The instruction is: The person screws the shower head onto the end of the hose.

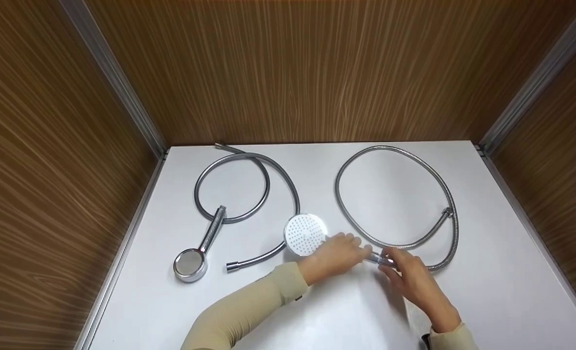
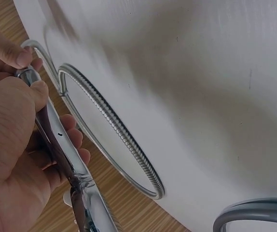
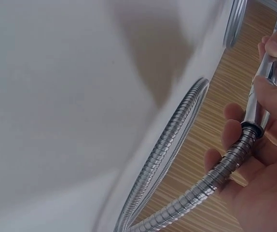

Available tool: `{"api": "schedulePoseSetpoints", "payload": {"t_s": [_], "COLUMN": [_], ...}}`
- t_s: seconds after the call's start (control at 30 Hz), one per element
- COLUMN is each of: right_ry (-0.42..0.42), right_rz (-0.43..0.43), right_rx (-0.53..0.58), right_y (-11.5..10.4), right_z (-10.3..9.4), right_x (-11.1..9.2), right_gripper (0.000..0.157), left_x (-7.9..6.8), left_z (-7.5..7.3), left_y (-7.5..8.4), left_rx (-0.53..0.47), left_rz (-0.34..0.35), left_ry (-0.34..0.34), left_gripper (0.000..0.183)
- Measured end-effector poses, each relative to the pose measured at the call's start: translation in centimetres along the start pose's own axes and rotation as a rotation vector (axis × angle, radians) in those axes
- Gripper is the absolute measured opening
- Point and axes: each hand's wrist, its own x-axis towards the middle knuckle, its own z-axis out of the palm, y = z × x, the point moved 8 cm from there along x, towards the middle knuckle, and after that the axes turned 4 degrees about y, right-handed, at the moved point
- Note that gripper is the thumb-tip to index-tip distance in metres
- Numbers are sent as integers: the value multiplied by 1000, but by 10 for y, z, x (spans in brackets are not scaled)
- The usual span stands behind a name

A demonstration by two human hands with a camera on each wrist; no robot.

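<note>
My left hand (image 1: 335, 255) grips the chrome handle (image 2: 63, 140) of a shower head, whose round white spray face (image 1: 305, 235) is turned up, left of the hand. At the handle's lower end, my right hand (image 1: 416, 282) holds the smooth metal end fitting (image 3: 252, 110) of a ribbed shower hose between thumb and fingers. Handle and fitting are in line, end to end, between the two hands. From the fitting, the steel hose (image 1: 455, 228) runs out past the right hand and loops over the right half of the white table (image 1: 394, 194).
On the left lies a second chrome shower head (image 1: 189, 265), its handle end at a coiled smooth grey hose (image 1: 198, 187). That hose's end fitting (image 1: 233, 266) points left. Wood-grain panels (image 1: 292, 73) enclose the table at the back and both sides.
</note>
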Motion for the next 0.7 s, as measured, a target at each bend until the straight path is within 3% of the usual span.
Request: {"api": "schedulePoseSetpoints", "payload": {"t_s": [0.23, 0.47, 0.7], "right_ry": [11, -19, -28], "right_rz": [-20, 38, 20], "right_rx": [-29, -51, -42], "right_y": [-2, -1, -2], "right_z": [-2, 0, 1], "right_x": [-2, -4, -4], "right_gripper": [27, 24, 31], "left_x": [-1, -1, -2], "left_z": [-1, -1, -2], "left_y": [0, 0, 0], "left_rx": [6, 15, 1], "left_rz": [-7, -5, 2], "left_ry": [19, 38, 34], "left_gripper": [28, 27, 27]}}
